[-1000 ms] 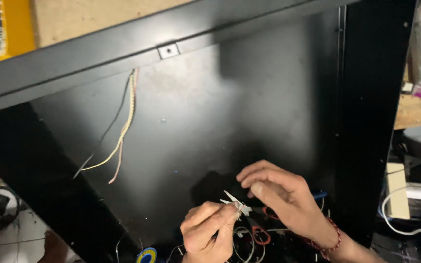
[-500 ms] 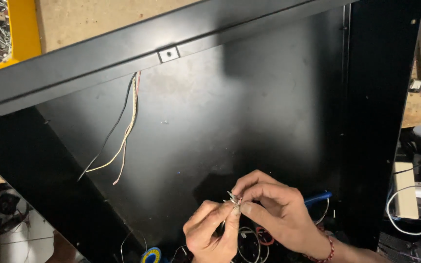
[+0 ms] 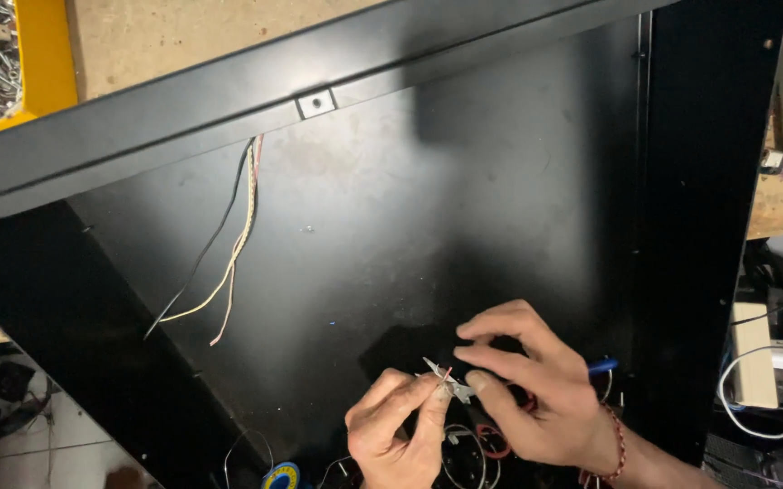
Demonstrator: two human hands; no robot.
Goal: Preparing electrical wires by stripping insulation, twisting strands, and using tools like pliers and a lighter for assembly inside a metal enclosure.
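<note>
A small metal clip (image 3: 447,384) with thin wire ends sits at six o'clock in the view, pinched between both hands over the black metal panel (image 3: 391,226). The left hand (image 3: 398,430) grips it from below; the right hand (image 3: 536,389) nips it with fingertips. Loose wires (image 3: 233,244) hang at ten o'clock, a yellow bin (image 3: 43,54) of screws beyond

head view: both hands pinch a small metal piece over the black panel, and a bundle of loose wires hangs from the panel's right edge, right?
Not quite. Both hands, left hand and right hand, do pinch the small metal piece over the black panel, but the loose wires hang from its upper left, below the top rail, not the right edge. The head view shows it.
</note>
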